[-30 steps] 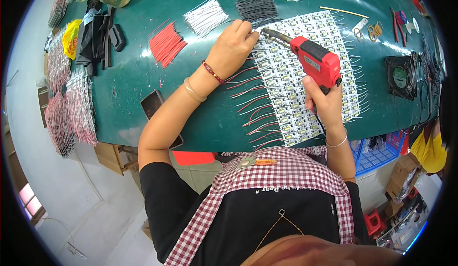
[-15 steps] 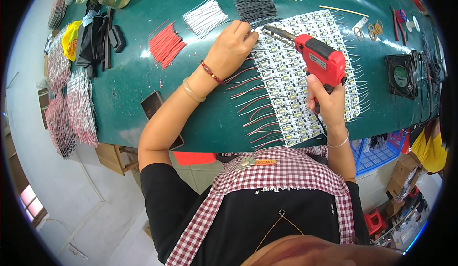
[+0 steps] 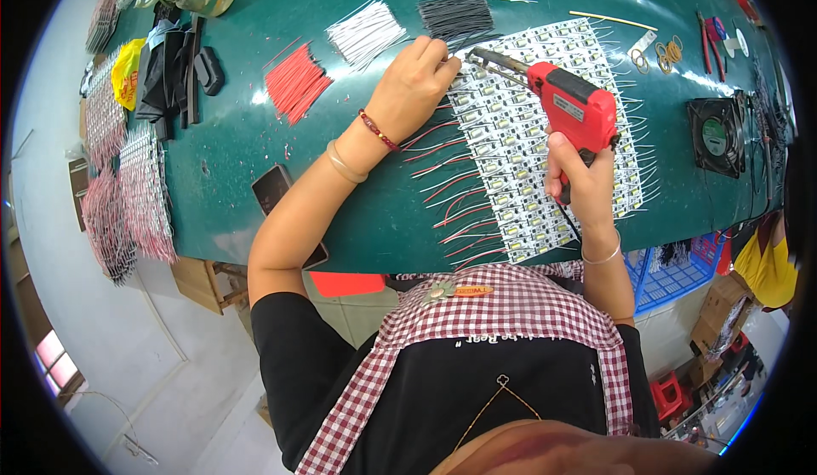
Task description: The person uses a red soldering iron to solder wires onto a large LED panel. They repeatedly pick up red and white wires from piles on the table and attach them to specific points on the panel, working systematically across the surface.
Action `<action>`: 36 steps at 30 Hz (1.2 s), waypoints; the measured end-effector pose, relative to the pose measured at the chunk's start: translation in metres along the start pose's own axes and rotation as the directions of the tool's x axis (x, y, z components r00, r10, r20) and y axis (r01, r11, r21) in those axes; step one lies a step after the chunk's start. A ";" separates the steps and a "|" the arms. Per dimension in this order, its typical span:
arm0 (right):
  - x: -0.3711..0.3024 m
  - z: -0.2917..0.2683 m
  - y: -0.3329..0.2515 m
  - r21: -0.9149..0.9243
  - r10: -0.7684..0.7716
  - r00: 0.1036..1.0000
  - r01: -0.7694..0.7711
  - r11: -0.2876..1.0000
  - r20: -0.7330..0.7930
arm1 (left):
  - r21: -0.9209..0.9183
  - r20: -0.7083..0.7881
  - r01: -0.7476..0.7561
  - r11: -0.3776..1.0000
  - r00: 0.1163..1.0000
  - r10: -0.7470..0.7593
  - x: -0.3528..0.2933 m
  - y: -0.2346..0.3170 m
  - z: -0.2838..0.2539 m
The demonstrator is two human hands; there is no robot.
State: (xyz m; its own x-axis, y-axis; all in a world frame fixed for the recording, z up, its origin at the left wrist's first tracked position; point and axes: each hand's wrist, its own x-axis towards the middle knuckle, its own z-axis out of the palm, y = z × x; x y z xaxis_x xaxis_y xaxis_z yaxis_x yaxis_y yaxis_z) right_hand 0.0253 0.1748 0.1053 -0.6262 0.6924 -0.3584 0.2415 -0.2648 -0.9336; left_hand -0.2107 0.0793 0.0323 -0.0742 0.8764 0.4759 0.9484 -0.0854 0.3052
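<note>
Little has shifted in the last second: the red soldering gun (image 3: 577,109) has kept its line and only edged along the row, its metal tip still close by the left hand's fingertips (image 3: 442,56).

Her right hand (image 3: 581,181) is wrapped fully round the gun's handle, a closed grip with the barrel pointing away from her and across to her left, so the tip lands right where the other hand is working. That left hand (image 3: 411,92) lies palm down on the sheet of small white circuit boards (image 3: 545,147), fingers curled and pinched at the sheet's far left corner; I cannot tell whether it pinches a wire there or only presses the sheet flat (the knuckles hide it).

Red leads (image 3: 447,190) trail out from the sheet's edge just below her left wrist. Beyond the left hand, within easy reach on the green table (image 3: 340,211), lie sorted bundles of red (image 3: 294,83), white (image 3: 366,34) and black wire (image 3: 455,15).
</note>
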 end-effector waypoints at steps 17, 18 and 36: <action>-0.043 -0.122 -0.043 0.115 -0.438 0.797 0.523 0.844 -0.415 | -0.001 0.039 -0.022 1.000 0.999 0.022 -0.004 0.000 0.002; -0.049 -0.144 -0.045 0.054 -0.479 0.741 0.566 0.823 -0.470 | 0.004 0.042 0.013 1.000 0.999 -0.013 -0.008 0.006 0.007; -0.065 -0.277 -0.013 -0.005 -0.332 0.458 0.582 0.813 -0.824 | -0.079 0.019 0.039 0.996 0.999 -0.038 -0.007 0.003 0.019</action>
State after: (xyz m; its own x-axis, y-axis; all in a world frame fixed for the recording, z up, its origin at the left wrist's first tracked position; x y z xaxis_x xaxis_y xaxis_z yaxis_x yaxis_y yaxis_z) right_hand 0.2688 0.3191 0.1413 0.2442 0.9585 0.1473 -0.1642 0.1906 -0.9678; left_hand -0.2020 0.0817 0.0142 -0.1038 0.8880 0.4480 0.9174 -0.0885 0.3880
